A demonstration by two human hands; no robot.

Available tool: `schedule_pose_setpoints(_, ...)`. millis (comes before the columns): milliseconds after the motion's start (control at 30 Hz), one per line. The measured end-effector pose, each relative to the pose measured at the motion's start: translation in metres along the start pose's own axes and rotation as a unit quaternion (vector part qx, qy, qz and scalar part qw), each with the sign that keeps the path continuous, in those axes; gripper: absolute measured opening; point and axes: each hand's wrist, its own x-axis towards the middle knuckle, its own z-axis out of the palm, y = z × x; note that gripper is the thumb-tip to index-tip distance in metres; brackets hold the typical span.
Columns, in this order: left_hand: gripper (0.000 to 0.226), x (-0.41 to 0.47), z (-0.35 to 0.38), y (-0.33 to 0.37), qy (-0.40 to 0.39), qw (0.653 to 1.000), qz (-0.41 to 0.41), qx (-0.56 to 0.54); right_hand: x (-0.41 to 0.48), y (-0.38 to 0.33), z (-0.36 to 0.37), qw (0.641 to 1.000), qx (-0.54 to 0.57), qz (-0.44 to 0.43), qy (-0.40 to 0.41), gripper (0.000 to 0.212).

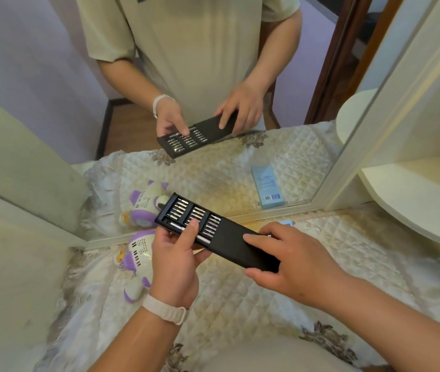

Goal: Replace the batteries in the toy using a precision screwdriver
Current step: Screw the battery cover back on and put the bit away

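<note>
One screwdriver case [229, 242], open end far-left

The case [240, 245] I hold is matt black and smooth; the bits [196, 213] in its tray are bright, polished metal. Left of the case, the toy [138, 253] is glossy plastic. Beneath the case, the quilted cloth [240, 304] has a satin sheen.

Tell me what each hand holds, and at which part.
The left hand holds the pulled-out bit tray at its near edge, thumb on top. The right hand grips the black sleeve at its closed end.
</note>
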Motion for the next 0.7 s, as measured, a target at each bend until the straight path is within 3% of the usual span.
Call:
schedule_pose_setpoints(267,0.01,-0.008,-0.007,-0.006,-0.029,0.999,-0.028,-0.008,0.004,0.004,-0.001,0.999,0.014,-0.04,0.025,0.056)
schedule_pose_setpoints(433,0.024,0.004,-0.028,0.008,-0.044,0.998,-0.034,-0.009,0.003,0.011,-0.006,0.996,0.03,-0.07,0.043,0.054)
schedule_pose_setpoints(567,0.035,0.012,-0.036,0.02,-0.093,0.99,-0.007,0.103,0.002,0.014,-0.012,0.996,0.027,-0.085,0.025,0.054)
schedule_pose_setpoints(633,0.032,0.012,-0.034,0.023,-0.103,0.987,0.01,0.125,0.0,0.013,-0.015,0.996,0.041,-0.076,0.022,0.056)
schedule_pose_setpoints(700,0.026,0.011,-0.031,0.024,-0.097,0.988,0.019,0.115,-0.002,0.009,-0.02,0.993,0.111,-0.01,0.033,0.057)
